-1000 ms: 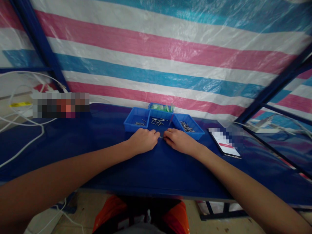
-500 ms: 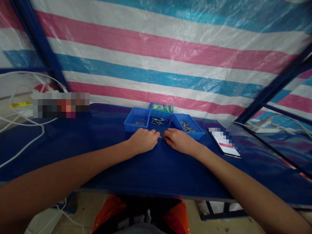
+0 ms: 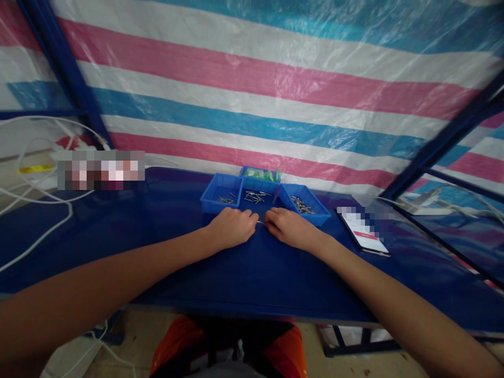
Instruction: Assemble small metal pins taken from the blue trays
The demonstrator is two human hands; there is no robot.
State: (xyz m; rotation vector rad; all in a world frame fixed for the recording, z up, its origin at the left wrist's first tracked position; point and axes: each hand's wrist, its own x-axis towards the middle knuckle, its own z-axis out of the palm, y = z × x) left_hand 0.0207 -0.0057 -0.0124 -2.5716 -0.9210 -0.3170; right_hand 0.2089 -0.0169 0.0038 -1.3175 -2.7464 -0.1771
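Note:
My left hand (image 3: pixel 234 228) and my right hand (image 3: pixel 289 227) face each other low over the blue table, fingers closed. Between their fingertips runs a thin metal pin (image 3: pixel 260 222), pinched at both ends; most of it is hidden by the fingers. Just beyond the hands, several loose metal pins (image 3: pixel 255 197) lie on the table. Some similar pins sit in the left blue bin (image 3: pixel 221 184), and a denser heap of small metal parts (image 3: pixel 302 205) fills part of the right blue bin (image 3: pixel 321 214).
A third blue bin (image 3: pixel 262 184) at the back holds green-tinted plastic packets (image 3: pixel 258 174). A phone (image 3: pixel 364 231) with a lit screen lies on the table (image 3: pixel 252 278) to the right. White cables (image 3: pixel 71 210) loop at the left. A striped plastic sheet (image 3: pixel 255 105) hangs behind.

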